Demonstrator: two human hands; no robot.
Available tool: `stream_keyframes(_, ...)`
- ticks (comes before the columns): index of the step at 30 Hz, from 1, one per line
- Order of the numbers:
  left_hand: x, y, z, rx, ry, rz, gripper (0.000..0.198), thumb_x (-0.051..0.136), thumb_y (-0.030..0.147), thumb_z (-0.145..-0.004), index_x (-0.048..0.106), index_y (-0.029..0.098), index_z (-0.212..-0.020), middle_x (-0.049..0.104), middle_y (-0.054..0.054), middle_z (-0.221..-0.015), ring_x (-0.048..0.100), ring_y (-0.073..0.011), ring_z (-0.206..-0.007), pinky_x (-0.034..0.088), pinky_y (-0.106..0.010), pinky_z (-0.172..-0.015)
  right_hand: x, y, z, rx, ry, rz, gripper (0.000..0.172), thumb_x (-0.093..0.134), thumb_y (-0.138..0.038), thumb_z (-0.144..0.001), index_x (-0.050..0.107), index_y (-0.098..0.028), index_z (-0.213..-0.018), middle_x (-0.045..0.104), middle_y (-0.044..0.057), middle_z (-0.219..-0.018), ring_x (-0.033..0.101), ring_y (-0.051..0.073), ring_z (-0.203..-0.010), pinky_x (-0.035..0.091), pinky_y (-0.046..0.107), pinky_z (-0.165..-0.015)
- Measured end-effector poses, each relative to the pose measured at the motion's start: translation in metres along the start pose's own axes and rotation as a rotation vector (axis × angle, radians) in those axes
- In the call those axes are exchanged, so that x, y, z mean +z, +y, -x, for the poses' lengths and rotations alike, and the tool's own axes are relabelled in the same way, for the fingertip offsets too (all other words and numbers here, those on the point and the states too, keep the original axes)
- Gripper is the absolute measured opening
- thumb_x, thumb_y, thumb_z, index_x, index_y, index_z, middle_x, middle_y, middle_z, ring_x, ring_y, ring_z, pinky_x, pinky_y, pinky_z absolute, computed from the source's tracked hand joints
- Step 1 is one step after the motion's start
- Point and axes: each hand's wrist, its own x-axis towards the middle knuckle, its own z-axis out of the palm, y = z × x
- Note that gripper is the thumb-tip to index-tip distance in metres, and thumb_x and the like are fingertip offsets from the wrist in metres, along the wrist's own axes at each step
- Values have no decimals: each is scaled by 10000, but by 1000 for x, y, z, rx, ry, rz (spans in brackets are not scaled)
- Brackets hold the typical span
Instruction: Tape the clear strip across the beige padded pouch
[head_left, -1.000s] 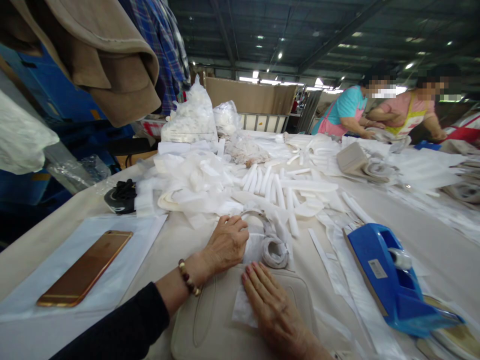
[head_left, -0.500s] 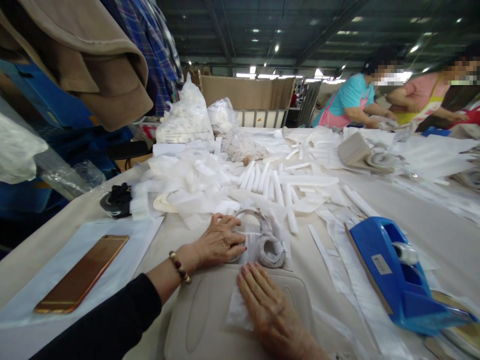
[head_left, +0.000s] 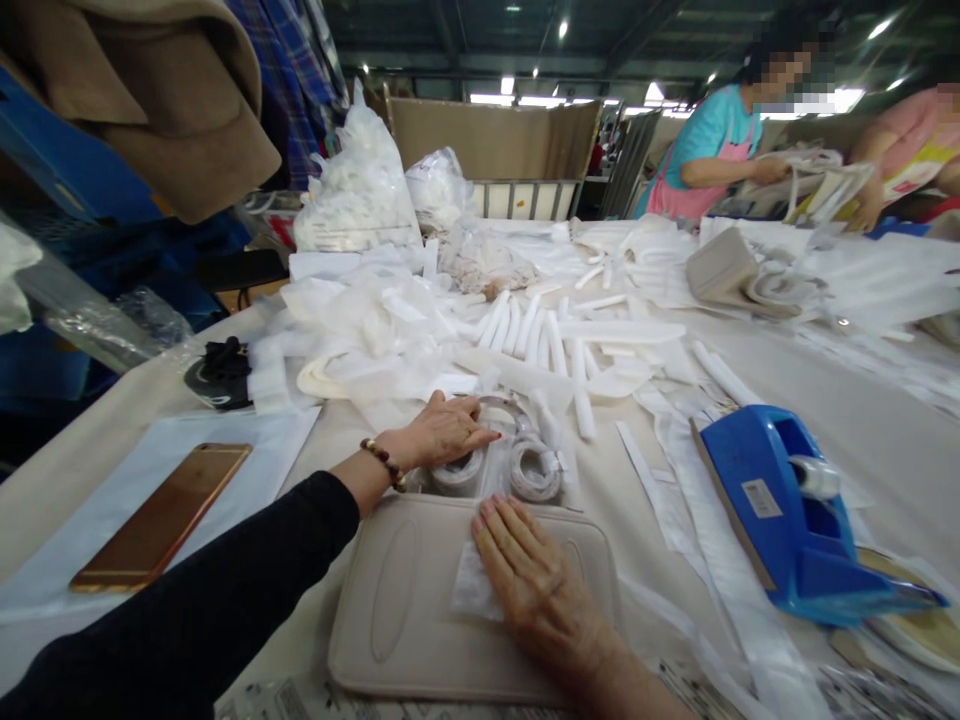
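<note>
A beige padded rectangular piece (head_left: 420, 620) with embossed oval outlines lies in front of me. My right hand (head_left: 536, 580) rests flat on it, fingers together and stretched out, over a thin white sheet (head_left: 476, 580). Just beyond its far edge sit two rolled grey-white straps: a right coil (head_left: 535, 470) and a left coil (head_left: 459, 472), with pale translucent wrap between them. My left hand (head_left: 439, 432), with a beaded bracelet, reaches over the left coil, index finger extended onto the wrap and the other fingers partly hidden. I see nothing gripped in either hand.
A blue tape dispenser (head_left: 787, 510) stands at right. On the left, a phone (head_left: 161, 515) lies on a white sheet, with a black item (head_left: 219, 372) beyond. White foam strips (head_left: 525, 325) and plastic bags (head_left: 360, 185) cover the far table. Two co-workers handle pieces at the far right.
My left hand has shifted slightly, its fingers going from spread to a pointing index finger over the wrap. My right hand stays flat on the beige piece. The camera view has tilted down.
</note>
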Motion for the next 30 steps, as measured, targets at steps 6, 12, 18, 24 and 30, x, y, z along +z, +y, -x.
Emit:
stream_keyframes(6,6,4,1,-84,104,44,394,405,440,-928,683,202,-782,595,-18,-939,546,-180,-900,245,-388,-801,2,0,0,-27,11,-2,412,289,-25,-844,614,-13,-1098,649,174,-1127,580,287,-1097,542,428,-899)
stream_keyframes(12,6,11,7,-98,155,25,358,443,397,-921,697,210,-753,613,-32,-968,537,-194,-900,236,-384,-792,-1,0,0,-28,6,-8,422,280,-15,-837,614,-11,-1094,650,172,-1127,582,288,-1095,550,428,-887)
stream_keyframes(18,9,9,5,-131,179,49,400,407,397,-936,696,218,-726,640,-19,-934,550,-187,-883,254,-393,-779,-2,1,-3,-38,-1,-7,437,262,-7,-830,611,-4,-1093,649,186,-1122,594,292,-1076,556,434,-871)
stream_keyframes(24,8,9,8,-78,278,-34,369,421,360,-933,695,187,-757,651,-58,-922,555,-218,-873,293,-449,-797,0,-1,-1,-59,-1,-15,429,279,-1,-814,612,0,-1084,649,197,-1116,589,298,-1084,553,445,-872)
stream_keyframes(30,-4,44,42,227,346,-159,261,394,199,-925,638,117,-881,627,-96,-1001,507,-233,-991,363,-403,-886,3,1,4,-100,30,-48,415,277,-25,-838,627,-9,-1061,654,177,-1117,591,292,-1080,543,449,-890)
